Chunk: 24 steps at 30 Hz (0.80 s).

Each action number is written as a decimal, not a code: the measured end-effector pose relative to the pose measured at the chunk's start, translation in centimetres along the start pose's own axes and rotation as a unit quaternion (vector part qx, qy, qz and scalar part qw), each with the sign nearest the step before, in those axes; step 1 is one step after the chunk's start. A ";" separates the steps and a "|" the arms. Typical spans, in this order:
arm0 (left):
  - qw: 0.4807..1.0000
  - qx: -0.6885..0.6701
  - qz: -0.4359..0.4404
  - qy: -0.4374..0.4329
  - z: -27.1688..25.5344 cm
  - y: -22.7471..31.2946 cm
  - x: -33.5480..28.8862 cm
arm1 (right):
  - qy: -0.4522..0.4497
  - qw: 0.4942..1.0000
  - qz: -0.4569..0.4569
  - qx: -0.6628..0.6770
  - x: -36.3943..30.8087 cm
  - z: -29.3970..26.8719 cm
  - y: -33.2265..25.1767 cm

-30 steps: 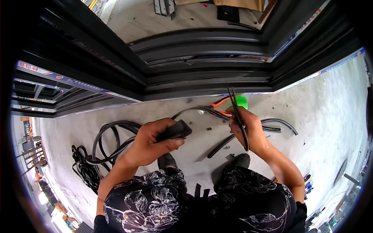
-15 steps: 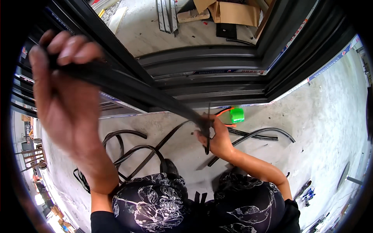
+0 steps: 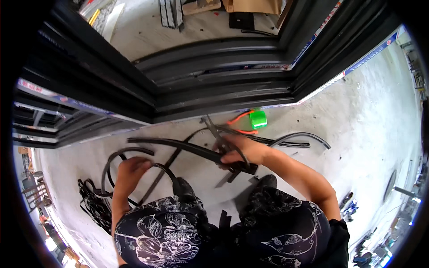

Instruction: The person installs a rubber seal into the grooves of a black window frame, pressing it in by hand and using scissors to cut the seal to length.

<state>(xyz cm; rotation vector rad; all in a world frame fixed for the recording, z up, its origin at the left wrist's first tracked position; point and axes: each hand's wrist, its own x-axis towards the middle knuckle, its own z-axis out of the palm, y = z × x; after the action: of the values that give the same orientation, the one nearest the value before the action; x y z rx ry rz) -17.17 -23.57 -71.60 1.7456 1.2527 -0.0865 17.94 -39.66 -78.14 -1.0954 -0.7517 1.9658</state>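
My right hand [image 3: 239, 149] is closed around a pair of dark scissors [image 3: 211, 126], blades pointing up toward the frame. The same hand holds a black rubber strip [image 3: 178, 144], whose free end stretches left above the floor; its short end [image 3: 248, 169] sticks out below the hand. At the left, my left hand [image 3: 132, 172] is low with its fingers curled together, beside a loop of black strip [image 3: 107, 167] on the floor. Whether anything is in those fingers is hidden. More dark strip [image 3: 163, 172] crosses the floor between my hands.
A large black metal frame [image 3: 223, 96] stands ahead, its side members running toward me. Close to its lower edge lies a bright green object [image 3: 258, 119] with orange parts. Other strips [image 3: 304, 136] lie to the right, a tangled bundle [image 3: 94, 201] at the left. Beyond the frame is cardboard [image 3: 252, 5].
My left hand has let go of the strip it held up high and dropped to the lower left. The strip's free end has come down. My right hand still holds scissors and strip, slightly further left.
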 end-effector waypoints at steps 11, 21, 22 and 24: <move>0.913 0.103 0.387 -0.072 10.7 12.5 5.8 | 0.109 0.983 0.076 0.129 1.8 0.5 -0.4; 0.919 0.177 0.341 -0.093 12.1 10.9 6.5 | 0.237 0.970 -0.038 0.040 -0.4 0.3 -3.3; 0.905 0.191 0.366 -0.101 11.7 10.5 6.8 | 0.300 0.944 -0.103 0.094 -1.0 0.2 -3.9; 0.890 0.168 0.407 -0.120 11.3 9.9 7.2 | 0.383 0.898 -0.197 0.091 -2.2 -0.8 -4.5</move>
<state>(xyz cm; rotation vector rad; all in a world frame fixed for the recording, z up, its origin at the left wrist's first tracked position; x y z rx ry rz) -1.23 -26.87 -75.25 2.3493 0.2616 -0.0254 20.89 -38.87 -74.05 -1.3390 -0.3072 1.0917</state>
